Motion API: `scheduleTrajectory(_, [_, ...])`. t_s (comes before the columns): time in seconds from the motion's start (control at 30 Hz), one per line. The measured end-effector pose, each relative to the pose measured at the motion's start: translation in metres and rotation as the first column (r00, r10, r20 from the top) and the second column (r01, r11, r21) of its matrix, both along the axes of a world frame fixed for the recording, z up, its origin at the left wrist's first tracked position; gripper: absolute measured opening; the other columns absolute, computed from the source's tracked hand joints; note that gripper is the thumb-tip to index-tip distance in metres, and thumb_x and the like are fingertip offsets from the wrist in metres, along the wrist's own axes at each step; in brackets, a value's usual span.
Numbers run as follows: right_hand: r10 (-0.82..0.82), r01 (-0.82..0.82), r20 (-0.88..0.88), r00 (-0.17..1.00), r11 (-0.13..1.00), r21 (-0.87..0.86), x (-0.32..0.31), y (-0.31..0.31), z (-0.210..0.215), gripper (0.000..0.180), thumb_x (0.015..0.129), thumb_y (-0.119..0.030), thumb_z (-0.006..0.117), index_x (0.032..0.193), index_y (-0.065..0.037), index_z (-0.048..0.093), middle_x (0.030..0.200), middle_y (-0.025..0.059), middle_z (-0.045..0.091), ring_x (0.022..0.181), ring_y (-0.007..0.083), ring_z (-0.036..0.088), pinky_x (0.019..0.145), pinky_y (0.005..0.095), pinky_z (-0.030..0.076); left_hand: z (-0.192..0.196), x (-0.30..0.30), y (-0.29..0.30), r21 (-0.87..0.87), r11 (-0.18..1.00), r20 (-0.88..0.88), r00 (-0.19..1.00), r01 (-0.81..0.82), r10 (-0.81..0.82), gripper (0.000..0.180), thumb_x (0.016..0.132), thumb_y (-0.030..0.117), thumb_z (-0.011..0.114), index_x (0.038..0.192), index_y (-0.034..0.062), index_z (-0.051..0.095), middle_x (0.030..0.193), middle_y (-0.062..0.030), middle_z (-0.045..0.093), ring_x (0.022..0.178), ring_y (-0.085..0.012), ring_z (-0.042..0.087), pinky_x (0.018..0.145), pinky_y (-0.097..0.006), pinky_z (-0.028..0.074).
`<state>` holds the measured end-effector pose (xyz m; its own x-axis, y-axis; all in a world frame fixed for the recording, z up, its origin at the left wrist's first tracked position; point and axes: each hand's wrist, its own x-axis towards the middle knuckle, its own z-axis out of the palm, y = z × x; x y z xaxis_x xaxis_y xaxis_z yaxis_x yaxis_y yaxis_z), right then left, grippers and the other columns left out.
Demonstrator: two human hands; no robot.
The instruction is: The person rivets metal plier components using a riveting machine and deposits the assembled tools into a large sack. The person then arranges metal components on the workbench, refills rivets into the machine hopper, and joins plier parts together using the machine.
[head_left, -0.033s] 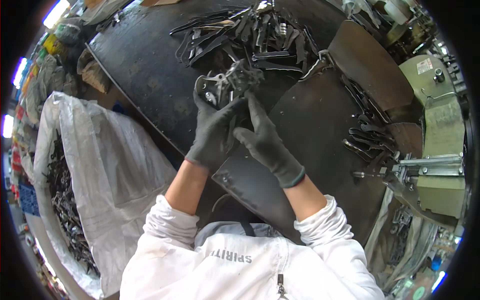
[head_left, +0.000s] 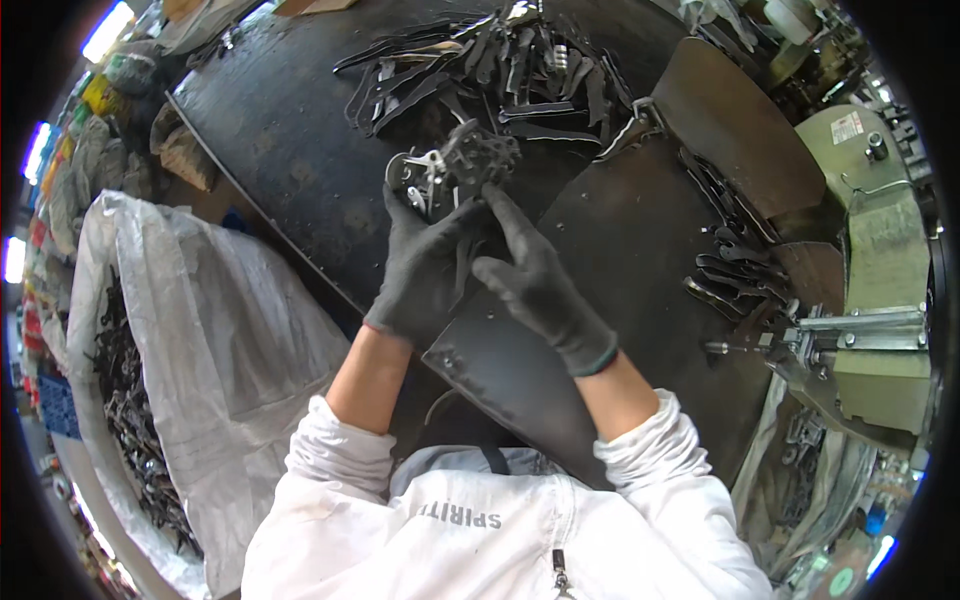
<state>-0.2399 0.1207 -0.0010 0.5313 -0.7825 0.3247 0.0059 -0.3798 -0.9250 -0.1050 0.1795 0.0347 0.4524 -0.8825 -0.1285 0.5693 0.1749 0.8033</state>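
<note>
From here, the metal parts (head_left: 476,152) clasped in the left hand (head_left: 415,265) look stiff (slippery, perhaps), best held underneath, the right hand (head_left: 540,280) with fingers apart.

Pale-green machine (head_left: 882,260) at right, blue crate (head_left: 60,408) and whitish plastic sheet (head_left: 225,320) at left.

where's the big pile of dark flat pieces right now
In the head view, the pile lies at the top centre on the dark table, just beyond the metal parts at the left hand.
</note>
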Motion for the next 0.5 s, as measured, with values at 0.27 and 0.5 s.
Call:
scheduleTrajectory(0.27, [-0.820, 0.559, -0.372, 0.435, 0.570, -0.602, -0.073, -0.240, -0.037, 0.051, 0.085, -0.026, 0.080, 0.124, 0.003, 0.067, 0.116, 0.0192, 0.072, 0.109, 0.0326, 0.068, 0.100, 0.0433, 0.052, -0.015, -0.017, -0.024, 0.085, 0.996, 0.138, 0.990, 0.015, -0.027, 0.107, 0.093, -0.013, 0.069, 0.168, 0.0137, -0.002, 0.131, -0.0154, 0.059, 0.101, -0.0169, 0.068, 0.080, -0.028, 0.061])
scheduleTrajectory(0.5, [-0.585, 0.656, -0.352, 0.731, 0.744, 0.124, -0.091, -0.216, -0.020, 0.044, 0.085, -0.016, 0.077, 0.123, 0.003, 0.067, 0.107, 0.0119, 0.069, 0.090, 0.0202, 0.069, 0.073, 0.0326, 0.056, -0.015, -0.004, -0.012, 0.135, 0.991, 0.114, 0.993, -0.025, 0.009, 0.098, 0.095, -0.007, 0.073, 0.166, 0.0113, 0.008, 0.130, -0.0150, 0.061, 0.102, -0.0189, 0.069, 0.078, -0.028, 0.061])
